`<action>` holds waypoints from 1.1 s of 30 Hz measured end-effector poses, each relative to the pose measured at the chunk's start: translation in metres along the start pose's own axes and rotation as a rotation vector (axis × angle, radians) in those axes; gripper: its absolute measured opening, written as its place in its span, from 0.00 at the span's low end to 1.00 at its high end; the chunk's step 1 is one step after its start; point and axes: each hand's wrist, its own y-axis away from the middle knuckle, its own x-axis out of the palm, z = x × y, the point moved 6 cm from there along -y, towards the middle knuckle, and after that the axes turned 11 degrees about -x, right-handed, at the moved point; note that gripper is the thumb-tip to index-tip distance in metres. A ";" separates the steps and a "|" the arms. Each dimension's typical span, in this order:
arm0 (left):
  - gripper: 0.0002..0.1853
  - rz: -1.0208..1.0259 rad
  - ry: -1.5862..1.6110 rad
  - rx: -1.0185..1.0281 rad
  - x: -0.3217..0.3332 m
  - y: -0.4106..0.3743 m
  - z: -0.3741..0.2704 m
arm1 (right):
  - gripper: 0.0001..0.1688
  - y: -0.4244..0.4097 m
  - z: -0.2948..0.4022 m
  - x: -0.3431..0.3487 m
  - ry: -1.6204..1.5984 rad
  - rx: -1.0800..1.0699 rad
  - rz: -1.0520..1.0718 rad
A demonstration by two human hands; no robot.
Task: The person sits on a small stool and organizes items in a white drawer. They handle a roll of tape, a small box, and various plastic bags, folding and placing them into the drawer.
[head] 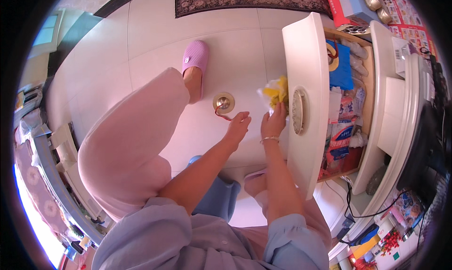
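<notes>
My right hand (274,121), with a bracelet at its wrist, grips a crumpled yellow and white plastic bag (276,90), blurred, beside the drawer front. Bare and loosely curled, my left hand (238,129) is just left of it, fingers slightly apart. On the floor beyond the left hand lies a small brass cymbal-like disc (227,98) with a domed middle. Its red cord (221,116) runs towards that hand; I cannot tell whether they touch. The white drawer (307,58) stands pulled out at my right, with an ornate metal handle (298,112).
Inside the drawer are a blue packet (342,76), a yellowish ring (332,63) with red cord, and several printed plastic packages (342,137). A blue stool (219,201) is beneath me. A patterned rug (247,2) lies ahead. Black cables (370,216) hang by the cabinet at right.
</notes>
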 end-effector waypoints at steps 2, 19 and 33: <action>0.31 -0.054 0.048 -0.022 0.003 0.015 -0.007 | 0.31 0.023 0.022 -0.017 -0.155 -0.072 -0.071; 0.17 0.376 0.478 0.217 0.013 0.217 -0.061 | 0.20 0.168 0.143 -0.277 -1.399 0.348 -0.636; 0.28 0.554 0.543 0.309 -0.032 0.241 -0.076 | 0.15 0.114 0.237 -0.200 -0.430 -0.422 -0.230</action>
